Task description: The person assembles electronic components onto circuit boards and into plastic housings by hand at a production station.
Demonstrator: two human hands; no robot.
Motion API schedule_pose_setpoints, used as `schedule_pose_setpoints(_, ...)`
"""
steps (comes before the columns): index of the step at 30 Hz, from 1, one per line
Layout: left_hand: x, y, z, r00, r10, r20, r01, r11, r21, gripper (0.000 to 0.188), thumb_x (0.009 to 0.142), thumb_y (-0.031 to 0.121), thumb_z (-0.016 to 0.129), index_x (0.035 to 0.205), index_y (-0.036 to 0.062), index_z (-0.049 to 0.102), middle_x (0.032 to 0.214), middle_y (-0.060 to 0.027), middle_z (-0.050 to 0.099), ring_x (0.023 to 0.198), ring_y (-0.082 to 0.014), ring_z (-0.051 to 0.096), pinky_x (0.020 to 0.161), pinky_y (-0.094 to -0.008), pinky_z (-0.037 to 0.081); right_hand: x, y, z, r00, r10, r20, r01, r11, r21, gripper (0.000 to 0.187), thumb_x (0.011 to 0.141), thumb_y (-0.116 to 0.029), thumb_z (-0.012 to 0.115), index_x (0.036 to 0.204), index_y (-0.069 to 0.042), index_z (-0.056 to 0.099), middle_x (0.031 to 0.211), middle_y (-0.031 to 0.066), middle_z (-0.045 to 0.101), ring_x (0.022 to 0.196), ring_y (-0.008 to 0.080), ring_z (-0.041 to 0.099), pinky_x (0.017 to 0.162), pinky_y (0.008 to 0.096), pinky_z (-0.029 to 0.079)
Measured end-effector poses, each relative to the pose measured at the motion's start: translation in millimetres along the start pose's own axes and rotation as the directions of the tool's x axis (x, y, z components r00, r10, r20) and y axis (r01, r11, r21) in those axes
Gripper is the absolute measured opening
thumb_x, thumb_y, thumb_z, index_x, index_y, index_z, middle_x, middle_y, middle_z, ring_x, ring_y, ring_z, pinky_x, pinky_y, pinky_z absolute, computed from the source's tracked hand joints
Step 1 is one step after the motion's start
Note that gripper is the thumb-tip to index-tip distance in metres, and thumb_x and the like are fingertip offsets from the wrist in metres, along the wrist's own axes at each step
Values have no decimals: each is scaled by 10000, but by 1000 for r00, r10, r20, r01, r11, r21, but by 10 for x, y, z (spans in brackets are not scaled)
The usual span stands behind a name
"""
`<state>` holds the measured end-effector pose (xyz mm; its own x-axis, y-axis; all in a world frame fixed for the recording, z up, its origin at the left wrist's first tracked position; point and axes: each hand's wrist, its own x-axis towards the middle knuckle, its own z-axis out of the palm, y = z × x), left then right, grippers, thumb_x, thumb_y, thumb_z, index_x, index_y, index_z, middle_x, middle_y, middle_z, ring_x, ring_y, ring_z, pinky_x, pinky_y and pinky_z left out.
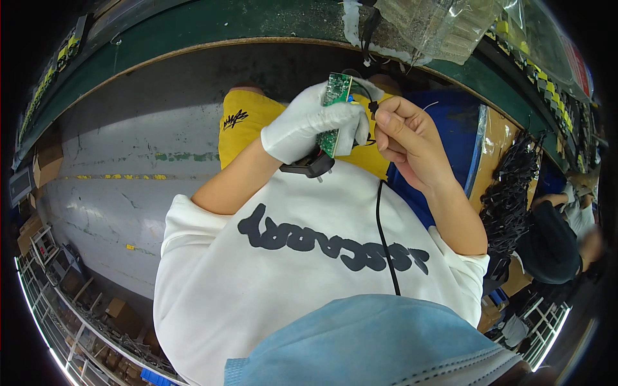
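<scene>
My left hand point(299, 127), in a white glove, is closed on a green circuit board point(337, 91) standing on edge in front of my lap. Below that hand juts a black plastic plug housing point(310, 168) with metal pins. The bare right hand point(415, 140) pinches a black cable point(374, 108) at a thick collar close to the board's right side. A small blue component point(351, 98) shows on the board's edge. Fingers hide where the cable's end meets the board. A black cord point(384, 235) runs down over my white shirt.
A green bench edge point(212, 48) curves across the front, with clear plastic bags point(444, 29) on it. To my right, a bundle of black cables point(512, 193) hangs beside a cardboard box point(494, 145) and a blue bin point(444, 128). Another person point(553, 244) is farther right.
</scene>
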<state>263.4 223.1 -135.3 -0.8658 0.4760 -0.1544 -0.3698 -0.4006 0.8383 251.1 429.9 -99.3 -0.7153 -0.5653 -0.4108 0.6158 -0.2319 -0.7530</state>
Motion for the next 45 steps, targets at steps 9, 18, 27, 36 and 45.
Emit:
schedule_pose_setpoints(9, 71, 37, 71, 996, -84, 9, 84, 972, -220, 504, 855, 304, 657, 1212, -31, 537, 835, -87, 652, 737, -162, 610, 675, -265, 484, 3, -44, -19, 999, -47, -10, 46, 997, -54, 96, 946, -159, 635, 958, -67, 609, 701, 21, 610, 536, 14, 413, 451, 182, 235)
schedule_pose_setpoints(18, 259, 126, 280, 987, 25, -156, -28, 1000, -12, 267, 830, 229, 743, 982, 20, 674, 774, -29, 668, 594, -78, 571, 513, -215, 433, -10, -210, -109, 886, -448, -124, 259, 698, -667, 271, 1002, -250, 532, 1152, -37, 607, 700, 7, 546, 596, 56, 432, 540, 202, 327)
schedule_pose_setpoints(27, 394, 180, 434, 954, 142, -264, -89, 975, 203, 230, 786, 146, 796, 906, 20, 645, 748, -7, 633, 633, -50, 561, 559, -220, 481, -253, -606, -27, 736, -639, 224, 288, -4, -958, 214, 959, -177, 587, 1018, -8, 704, 686, 12, 498, 585, 65, 402, 528, 223, 292)
schedule_pose_setpoints(36, 402, 189, 495, 932, 207, -299, -128, 956, 265, 281, 757, 185, 826, 881, 26, 630, 738, -4, 619, 631, -51, 554, 541, -213, 476, -223, -579, 54, 706, -688, 165, 268, 44, -962, 109, 876, -73, 683, 939, 6, 724, 680, -5, 490, 589, 48, 386, 506, 223, 250)
schedule_pose_setpoints(45, 390, 218, 501, 931, 242, -274, -156, 941, 301, 262, 760, 195, 818, 856, 32, 636, 717, 0, 622, 620, -51, 550, 545, -219, 475, -142, -612, 85, 694, -691, 201, 274, -4, -962, 128, 833, -121, 713, 881, -3, 725, 616, 55, 494, 521, 144, 439, 479, 283, 319)
